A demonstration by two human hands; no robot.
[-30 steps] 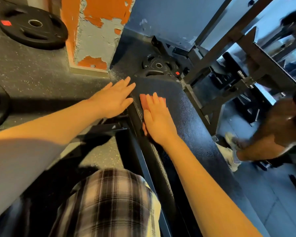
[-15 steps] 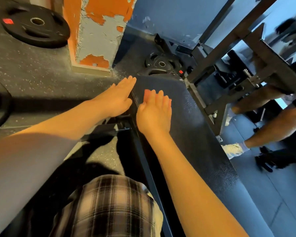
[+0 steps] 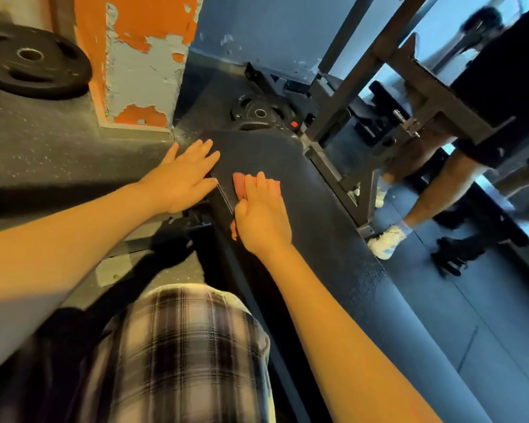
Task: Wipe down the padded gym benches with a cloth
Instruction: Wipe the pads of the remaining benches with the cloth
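The bench (image 3: 333,239) ran long and black from the far wall down toward the wearer, its pad dry-looking and even, with no streak to show which parts had been wiped; a steel rack (image 3: 409,96) stood just beside its far end, and a bystander's legs (image 3: 440,184) stood past that; a plate (image 3: 34,64) lay on the floor, well apart to the left. The left hand (image 3: 180,181) lay flat with straight fingers, holding nothing, at the pad's left edge; the right hand (image 3: 261,218) pressed flat, fingers straight, on the cloth (image 3: 238,186), whose pink edge peeked out under its fingertips near the far end. By my reckoning the wiping was under way on this end only; the near stretch, and any other benches, remained.
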